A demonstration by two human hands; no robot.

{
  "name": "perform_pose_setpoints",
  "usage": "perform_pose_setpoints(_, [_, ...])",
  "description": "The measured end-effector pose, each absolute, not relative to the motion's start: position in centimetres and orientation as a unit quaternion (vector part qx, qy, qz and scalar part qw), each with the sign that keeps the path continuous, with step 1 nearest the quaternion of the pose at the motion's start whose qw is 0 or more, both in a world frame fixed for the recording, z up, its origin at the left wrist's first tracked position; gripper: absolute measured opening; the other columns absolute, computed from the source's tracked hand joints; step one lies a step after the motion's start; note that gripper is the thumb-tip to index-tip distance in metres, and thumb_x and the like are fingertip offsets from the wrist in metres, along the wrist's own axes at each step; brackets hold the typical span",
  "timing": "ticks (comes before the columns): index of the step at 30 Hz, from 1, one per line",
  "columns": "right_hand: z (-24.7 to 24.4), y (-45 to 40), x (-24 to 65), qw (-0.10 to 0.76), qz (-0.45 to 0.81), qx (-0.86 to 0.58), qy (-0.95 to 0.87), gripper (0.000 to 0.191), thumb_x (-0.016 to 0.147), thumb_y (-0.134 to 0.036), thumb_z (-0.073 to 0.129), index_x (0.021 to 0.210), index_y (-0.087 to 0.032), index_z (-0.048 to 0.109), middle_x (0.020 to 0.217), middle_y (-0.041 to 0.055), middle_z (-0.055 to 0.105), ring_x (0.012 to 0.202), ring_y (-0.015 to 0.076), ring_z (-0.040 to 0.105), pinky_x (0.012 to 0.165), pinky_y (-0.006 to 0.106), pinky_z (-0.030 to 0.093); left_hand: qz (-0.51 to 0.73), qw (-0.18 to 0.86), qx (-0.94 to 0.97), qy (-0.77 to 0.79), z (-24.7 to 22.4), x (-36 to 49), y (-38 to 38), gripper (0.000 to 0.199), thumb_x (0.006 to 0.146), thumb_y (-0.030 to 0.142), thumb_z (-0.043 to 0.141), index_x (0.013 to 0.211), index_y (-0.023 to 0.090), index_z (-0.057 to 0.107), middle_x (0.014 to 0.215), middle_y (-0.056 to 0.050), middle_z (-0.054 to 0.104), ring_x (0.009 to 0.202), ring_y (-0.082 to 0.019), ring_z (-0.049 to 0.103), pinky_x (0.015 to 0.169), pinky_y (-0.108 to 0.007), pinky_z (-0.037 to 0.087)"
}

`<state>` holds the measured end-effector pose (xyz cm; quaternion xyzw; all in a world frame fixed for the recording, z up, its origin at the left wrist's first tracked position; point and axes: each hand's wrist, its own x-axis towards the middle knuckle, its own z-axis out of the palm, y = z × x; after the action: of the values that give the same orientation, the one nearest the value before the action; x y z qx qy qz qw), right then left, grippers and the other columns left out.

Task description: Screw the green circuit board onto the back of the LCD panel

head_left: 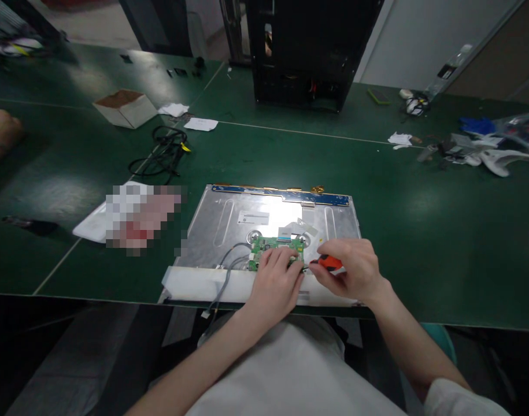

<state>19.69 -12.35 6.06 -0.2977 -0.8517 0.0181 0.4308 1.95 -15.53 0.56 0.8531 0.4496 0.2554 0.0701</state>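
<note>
A flat metal-backed display panel (212,242) lies at the table's front edge, with a blue circuit strip (255,192) along its far side. On its near part sits a small green circuit board (258,245), joined to grey cables (226,277) on the left and a flat ribbon on top. My left hand (276,280) lies over the board, fingers spread across it and touching it. In my right hand (353,268) is a screwdriver (330,263) with a red and black handle, tilted low toward the board's right edge. Its tip is hard to make out beside my left fingers.
White film (190,283) covers the panel's near edge. To the left are a blurred-out patch, black coiled cable (162,153) and a cardboard box (128,110). A large black cabinet (307,52) stands behind. Another person's hand (2,136) shows far left; clutter (476,147) lies right.
</note>
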Motion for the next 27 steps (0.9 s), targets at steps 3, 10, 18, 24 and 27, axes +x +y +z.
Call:
perform_pose_setpoints(3, [6.5,-12.4,19.9,0.424,0.043,-0.287,-0.858,0.014,0.09,-0.024,0.049,0.102,-0.02,0.053,0.072,0.0001,0.069,0.057,0.0124,0.063,0.053,0.023,0.046,0.26,0.083,0.853,0.444,0.2,2.1,-15.3,0.015,0.088,0.012,0.05,0.091,0.018,0.063,0.101,-0.01,0.064,0.1,-0.027,0.055,0.093,-0.046,0.039])
perform_pose_setpoints(10, [6.7,-12.5,20.0,0.417,0.056,-0.271,-0.866,0.014,0.087,-0.019,0.05,0.101,-0.018,0.052,0.069,0.0007,0.065,0.055,0.0131,0.059,0.051,0.024,0.043,0.272,0.072,0.859,0.427,-0.1,2.1,-15.2,0.014,0.09,0.01,0.05,0.089,0.017,0.062,0.095,-0.007,0.065,0.096,-0.024,0.056,0.095,-0.044,0.038])
perform_pose_setpoints(18, [7.0,-12.6,20.0,0.397,0.033,-0.277,-0.874,0.007,0.086,-0.021,0.055,0.092,-0.02,0.052,0.06,-0.0031,0.057,0.048,0.012,0.051,0.047,0.026,0.037,0.241,0.061,0.879,0.406,0.0,2.0,-14.6,0.019,0.085,0.003,0.049,0.085,0.017,0.062,0.093,-0.006,0.065,0.094,-0.023,0.056,0.098,-0.043,0.037])
perform_pose_setpoints(24, [6.8,-12.5,20.2,0.409,0.023,-0.275,-0.87,0.004,0.086,-0.022,0.056,0.086,-0.019,0.052,0.059,-0.0032,0.056,0.047,0.0109,0.05,0.047,0.025,0.036,0.249,0.084,0.878,0.401,0.0,1.8,-14.3,0.02,0.086,0.004,0.05,0.088,0.018,0.063,0.094,-0.005,0.066,0.094,-0.023,0.056,0.1,-0.044,0.035])
perform_pose_setpoints(27, [6.9,-12.5,20.2,0.404,0.021,-0.278,-0.871,0.006,0.087,-0.023,0.055,0.086,-0.019,0.052,0.058,-0.0036,0.055,0.047,0.011,0.049,0.046,0.025,0.035,0.248,0.091,0.877,0.401,0.1,1.7,-14.4,0.019,0.085,0.004,0.051,0.088,0.018,0.063,0.094,-0.004,0.066,0.094,-0.022,0.056,0.1,-0.043,0.035])
